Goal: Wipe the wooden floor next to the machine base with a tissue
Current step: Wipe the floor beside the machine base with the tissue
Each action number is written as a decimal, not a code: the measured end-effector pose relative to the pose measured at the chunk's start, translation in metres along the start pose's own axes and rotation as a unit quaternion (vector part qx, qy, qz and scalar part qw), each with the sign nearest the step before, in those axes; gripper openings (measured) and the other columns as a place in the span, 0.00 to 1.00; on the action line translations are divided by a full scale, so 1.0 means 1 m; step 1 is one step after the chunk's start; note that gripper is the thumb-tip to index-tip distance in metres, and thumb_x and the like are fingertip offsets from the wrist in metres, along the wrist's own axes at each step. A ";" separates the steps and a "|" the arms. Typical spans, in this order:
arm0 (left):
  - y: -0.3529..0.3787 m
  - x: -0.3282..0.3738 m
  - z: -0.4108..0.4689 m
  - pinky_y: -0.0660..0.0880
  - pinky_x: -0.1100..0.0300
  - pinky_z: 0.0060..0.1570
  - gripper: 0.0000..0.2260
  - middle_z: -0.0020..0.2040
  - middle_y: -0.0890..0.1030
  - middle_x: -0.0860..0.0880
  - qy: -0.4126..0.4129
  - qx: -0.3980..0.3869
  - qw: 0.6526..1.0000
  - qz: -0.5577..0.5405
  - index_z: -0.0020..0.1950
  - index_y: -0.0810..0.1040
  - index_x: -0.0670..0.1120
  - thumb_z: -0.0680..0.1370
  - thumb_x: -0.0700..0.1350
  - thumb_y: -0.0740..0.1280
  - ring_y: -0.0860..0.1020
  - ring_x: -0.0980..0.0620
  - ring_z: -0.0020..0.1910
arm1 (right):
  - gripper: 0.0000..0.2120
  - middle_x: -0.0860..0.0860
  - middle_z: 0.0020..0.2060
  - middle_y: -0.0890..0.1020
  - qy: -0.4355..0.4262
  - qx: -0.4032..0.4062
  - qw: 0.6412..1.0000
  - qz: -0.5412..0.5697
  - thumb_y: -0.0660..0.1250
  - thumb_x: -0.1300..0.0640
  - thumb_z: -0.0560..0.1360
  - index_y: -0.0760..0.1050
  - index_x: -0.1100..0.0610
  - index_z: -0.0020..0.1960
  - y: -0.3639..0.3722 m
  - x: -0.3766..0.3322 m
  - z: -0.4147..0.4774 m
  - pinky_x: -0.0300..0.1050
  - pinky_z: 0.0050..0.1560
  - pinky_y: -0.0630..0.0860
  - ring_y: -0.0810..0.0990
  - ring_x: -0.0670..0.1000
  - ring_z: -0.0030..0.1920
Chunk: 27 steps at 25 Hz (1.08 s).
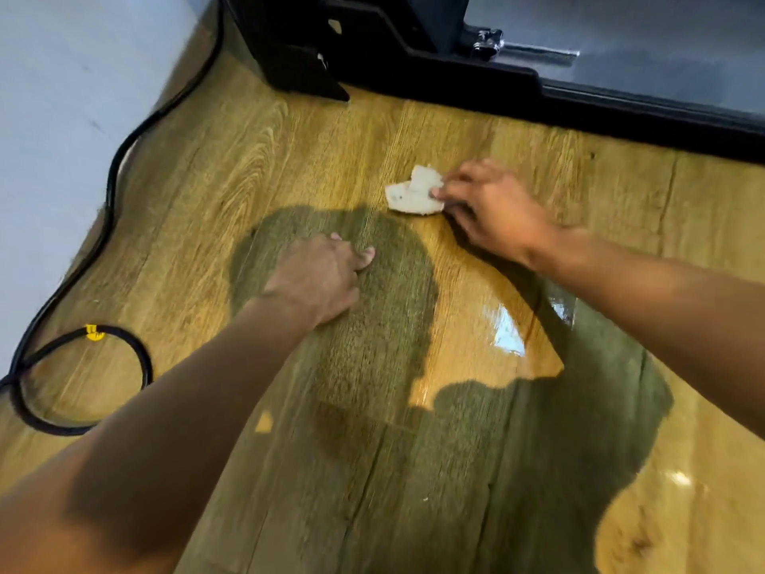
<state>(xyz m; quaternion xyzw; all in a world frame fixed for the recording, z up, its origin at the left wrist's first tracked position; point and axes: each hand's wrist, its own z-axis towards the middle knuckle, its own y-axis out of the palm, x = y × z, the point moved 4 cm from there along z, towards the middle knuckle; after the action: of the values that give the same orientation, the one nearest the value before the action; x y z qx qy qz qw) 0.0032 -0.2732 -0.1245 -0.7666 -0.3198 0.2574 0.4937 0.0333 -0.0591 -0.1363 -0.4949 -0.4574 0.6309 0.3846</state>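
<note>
Wooden floor (248,151) gleaming below me: my left hand (318,279) props on it, fingers curled, holding nothing. Further out, my right hand (492,209) pinches the crumpled white tissue (414,192) against the boards, near the black machine base (414,64) beyond.

Your right grip (492,209) pinches a crumpled white tissue (414,192) against the wooden floor (256,151), near the black machine base (372,55). Your left grip (318,279) rests on the floor, fingers curled under. A black cable (110,180) runs along the wall.
</note>
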 end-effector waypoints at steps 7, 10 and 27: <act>-0.003 0.002 0.004 0.68 0.61 0.37 0.22 0.57 0.78 0.45 -0.003 -0.014 0.999 0.037 0.72 0.66 0.59 0.79 0.44 0.59 0.76 0.50 0.42 | 0.14 0.58 0.59 0.76 0.175 0.058 0.982 -0.030 0.62 0.60 0.78 0.75 0.54 0.63 -0.034 0.084 0.027 0.56 0.59 0.72 0.73 0.60 0.58; -0.003 0.005 0.003 0.64 0.63 0.30 0.20 0.48 0.77 0.47 -0.006 -0.007 0.999 0.041 0.71 0.69 0.59 0.79 0.45 0.59 0.73 0.52 0.36 | 0.13 0.61 0.57 0.78 0.050 0.041 0.998 -0.017 0.64 0.61 0.77 0.76 0.57 0.60 -0.003 0.009 -0.025 0.55 0.54 0.74 0.75 0.61 0.55; -0.002 0.007 -0.006 0.68 0.55 0.45 0.23 0.61 0.75 0.39 0.025 -0.032 0.999 0.007 0.75 0.61 0.51 0.79 0.44 0.58 0.75 0.41 0.55 | 0.15 0.58 0.60 0.76 0.108 0.028 0.994 0.022 0.64 0.58 0.78 0.74 0.55 0.64 -0.002 -0.042 -0.082 0.55 0.54 0.76 0.74 0.59 0.58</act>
<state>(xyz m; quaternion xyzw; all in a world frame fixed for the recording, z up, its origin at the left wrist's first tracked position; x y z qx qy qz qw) 0.0118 -0.2707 -0.1214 -0.7902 -0.3103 0.2315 0.4751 0.1228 -0.0823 -0.1307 -0.5591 -0.3845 0.5943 0.4317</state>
